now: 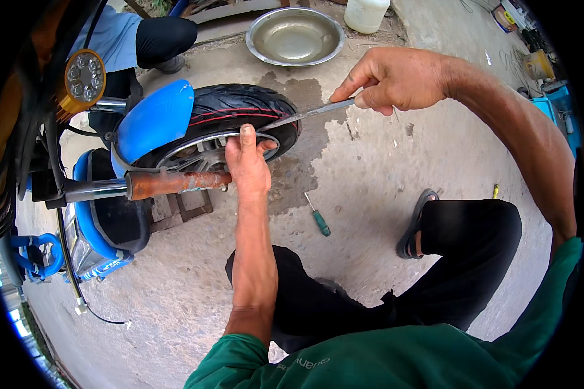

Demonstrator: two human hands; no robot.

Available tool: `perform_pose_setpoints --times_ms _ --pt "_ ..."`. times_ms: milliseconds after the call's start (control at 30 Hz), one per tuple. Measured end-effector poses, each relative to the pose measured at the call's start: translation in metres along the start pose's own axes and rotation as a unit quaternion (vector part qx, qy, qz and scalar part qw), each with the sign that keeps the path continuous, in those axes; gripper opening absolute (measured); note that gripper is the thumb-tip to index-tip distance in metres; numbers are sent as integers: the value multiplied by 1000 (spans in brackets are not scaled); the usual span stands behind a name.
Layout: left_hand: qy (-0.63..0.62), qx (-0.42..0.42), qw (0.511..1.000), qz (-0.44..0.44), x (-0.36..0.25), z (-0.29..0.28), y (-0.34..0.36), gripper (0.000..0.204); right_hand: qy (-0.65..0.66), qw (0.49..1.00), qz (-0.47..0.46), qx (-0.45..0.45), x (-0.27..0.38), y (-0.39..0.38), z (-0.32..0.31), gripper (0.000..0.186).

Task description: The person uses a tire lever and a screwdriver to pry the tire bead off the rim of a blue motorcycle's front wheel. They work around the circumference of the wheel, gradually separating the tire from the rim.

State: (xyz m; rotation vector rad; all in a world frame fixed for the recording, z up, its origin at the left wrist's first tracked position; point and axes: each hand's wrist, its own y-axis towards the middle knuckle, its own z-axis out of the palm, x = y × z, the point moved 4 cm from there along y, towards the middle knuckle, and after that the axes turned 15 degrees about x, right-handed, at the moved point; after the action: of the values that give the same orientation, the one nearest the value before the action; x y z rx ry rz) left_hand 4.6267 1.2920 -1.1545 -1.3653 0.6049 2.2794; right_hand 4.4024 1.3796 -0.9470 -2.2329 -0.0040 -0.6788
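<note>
A black scooter front tire point(235, 98) with a red stripe sits on a spoked metal rim under a blue fender point(152, 120). My left hand point(248, 162) grips the rim near its lower right, thumb up. My right hand point(389, 81) is closed on a long flat metal lever point(318, 111), whose far end reaches into the gap between tire and rim beside my left thumb. A rusty orange fork tube point(175, 185) runs just left of my left wrist.
A steel basin point(294, 37) and a white jug point(366, 13) stand at the back. Another person's leg point(162, 42) is at top left. A green screwdriver point(319, 220) lies on the concrete. A blue scooter body point(104, 220) is at left, assorted containers point(538, 65) at right.
</note>
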Motion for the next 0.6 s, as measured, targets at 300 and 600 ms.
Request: perform_pose_setpoints --times_ms 300,600 --pt "48 -130 990 14 11 15 10 48 207 930 -97 -287 -4 -1 173 39" --pt "4 -144 990 8 -19 -2 7 62 48 997 -43 -35 -17 0 30 40"
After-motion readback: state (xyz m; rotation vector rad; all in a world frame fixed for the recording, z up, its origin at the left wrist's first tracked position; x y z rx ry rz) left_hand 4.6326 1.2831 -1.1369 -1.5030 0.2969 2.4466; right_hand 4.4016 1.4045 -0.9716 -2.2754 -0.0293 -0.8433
